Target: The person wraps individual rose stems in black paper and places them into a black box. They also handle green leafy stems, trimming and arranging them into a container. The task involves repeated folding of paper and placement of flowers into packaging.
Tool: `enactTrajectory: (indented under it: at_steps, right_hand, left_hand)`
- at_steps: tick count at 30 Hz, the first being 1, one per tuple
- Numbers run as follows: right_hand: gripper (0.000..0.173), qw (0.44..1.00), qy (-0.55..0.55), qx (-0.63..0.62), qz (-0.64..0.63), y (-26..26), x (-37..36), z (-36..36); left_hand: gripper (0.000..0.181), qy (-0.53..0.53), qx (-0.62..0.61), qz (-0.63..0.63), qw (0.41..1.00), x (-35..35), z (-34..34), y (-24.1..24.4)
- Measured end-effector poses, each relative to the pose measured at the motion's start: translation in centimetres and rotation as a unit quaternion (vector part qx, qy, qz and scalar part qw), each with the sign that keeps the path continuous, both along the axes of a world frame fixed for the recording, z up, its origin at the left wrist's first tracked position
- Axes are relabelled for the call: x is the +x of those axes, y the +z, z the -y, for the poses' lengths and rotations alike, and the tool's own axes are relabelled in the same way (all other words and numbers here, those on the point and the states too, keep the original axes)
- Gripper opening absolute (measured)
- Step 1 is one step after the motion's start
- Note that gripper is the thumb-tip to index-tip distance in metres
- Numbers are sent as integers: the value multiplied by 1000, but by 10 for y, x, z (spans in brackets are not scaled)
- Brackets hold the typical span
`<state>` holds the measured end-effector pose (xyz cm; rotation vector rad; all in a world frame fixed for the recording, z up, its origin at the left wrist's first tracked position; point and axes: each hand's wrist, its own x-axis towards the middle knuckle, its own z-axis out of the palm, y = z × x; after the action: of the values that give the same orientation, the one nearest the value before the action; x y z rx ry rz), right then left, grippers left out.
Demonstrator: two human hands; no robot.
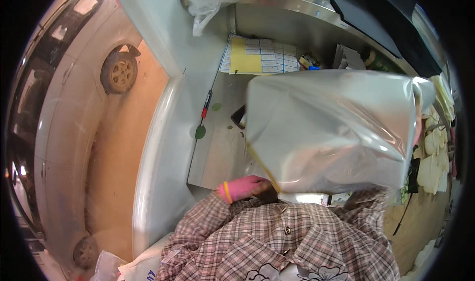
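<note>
A large silver foil-like bag (326, 132) is held up in front of my chest, creased and drawn together at its far right corner. Along its near left side runs a thin yellow edge (263, 164). My left hand (250, 189), in a pink glove with a dark finger area, is curled at the bag's near left corner; its fingertips are partly hidden. Most of my right hand (418, 123) is behind the bag. Only a pink strip of it shows at the right edge, by the gathered corner.
Under the bag lies a metal worktop (219, 151) with a marker (206, 104), loose leaves (200, 132), a dark object (238, 116) and printed sheets (278, 56). White containers (430, 173) stand at right. A pale wall (174, 106) borders the left; beyond it is a parked car (70, 114).
</note>
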<state>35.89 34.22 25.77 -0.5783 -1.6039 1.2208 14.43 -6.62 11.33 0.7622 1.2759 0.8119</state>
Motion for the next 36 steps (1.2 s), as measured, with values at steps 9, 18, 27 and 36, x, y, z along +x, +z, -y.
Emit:
enactTrajectory:
  at_steps: [9,18,27,36]
  right_hand:
    - [51,980,-53,-47,184,-127,23,175]
    - [37,900,-97,332,267,-137,50,177]
    - [36,980,-1,37,194,-53,-3,162]
    - [59,859,-146,451,194,59,-212,109]
  left_hand:
    - [61,434,203,326,815,16,-7,-148]
    - [89,343,58,-418,839,-117,-48,-173]
    - [111,152,-143,-648,733,-152,-121,-172]
    - [97,153,-264,-612,730,-46,15,-124]
